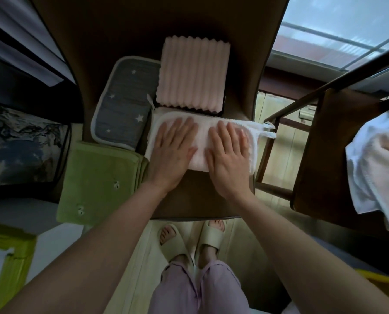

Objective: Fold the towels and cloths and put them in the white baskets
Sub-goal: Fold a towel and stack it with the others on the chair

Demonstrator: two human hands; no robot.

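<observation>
Nearest, at six o'clock, both hands lie flat with straight fingers, neither grip closed on anything: the left hand (172, 152) and the right hand (228, 155) press side by side on the folded white towel (201, 141) at the centre of the brown table (189, 200). At nine o'clock sit a folded green towel (98, 182) and a grey starred cloth (125, 105); at twelve, a pink ribbed towel (192, 73). At three o'clock another white towel (374, 168) drapes unfolded over a wooden chair (320, 155).

The pressed towel's loop end overhangs the table's right edge; lifting carelessly could likely spring the fold open. No white basket can be identified. No readable writing shows.
</observation>
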